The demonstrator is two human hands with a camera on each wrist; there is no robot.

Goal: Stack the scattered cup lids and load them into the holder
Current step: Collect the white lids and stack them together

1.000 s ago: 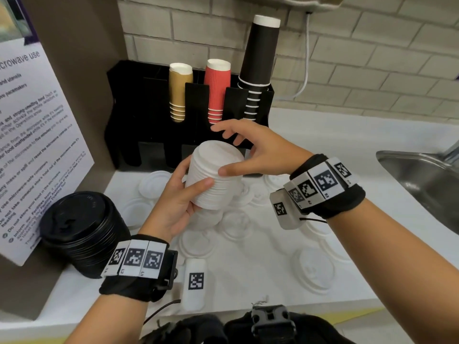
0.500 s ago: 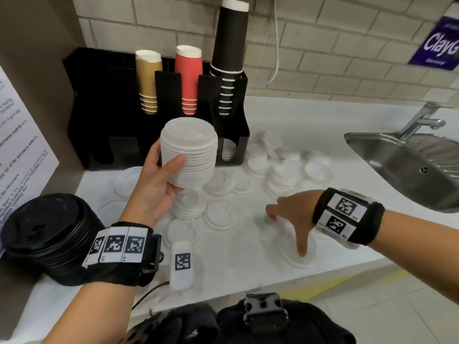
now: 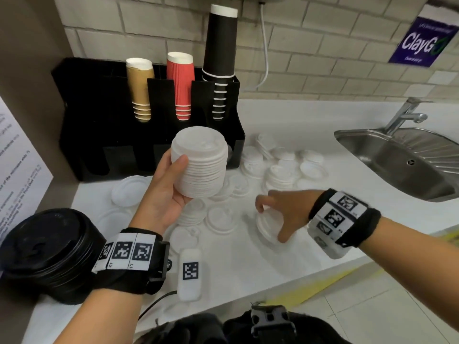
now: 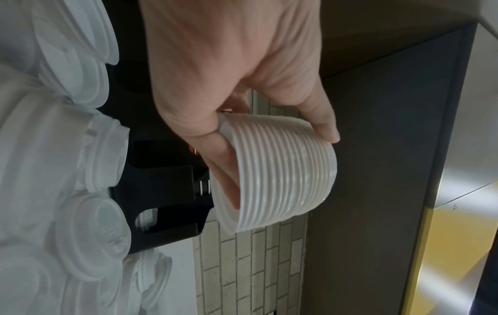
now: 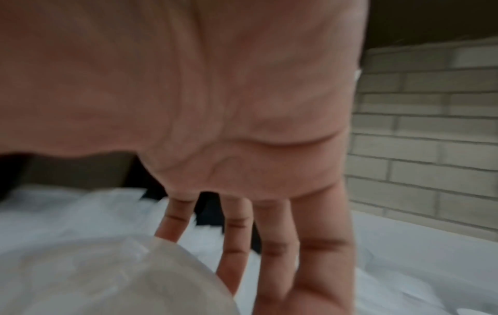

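My left hand (image 3: 177, 175) holds a tall stack of white lids (image 3: 202, 165) upright in front of the black holder (image 3: 104, 135); the left wrist view shows thumb and fingers wrapped round the stack of white lids (image 4: 285, 177). My right hand (image 3: 273, 219) reaches down to the counter at the right and pinches a white lid (image 3: 264, 228) between thumb and fingers, with the lid tilted up on edge. The same white lid (image 5: 107, 277) appears blurred under the fingers (image 5: 234, 245). Several loose white lids (image 3: 285, 170) lie scattered over the counter.
The holder carries gold, red and black paper cups (image 3: 180, 85) in its top slots. A stack of black lids (image 3: 47, 252) stands at the front left. A steel sink (image 3: 402, 160) with a tap is at the right. The counter's front edge (image 3: 310, 276) is near my right wrist.
My right hand left the top of the held stack, swung down to the right, and now pinches a lid, tilting it up off the counter. The left hand keeps holding the stack.
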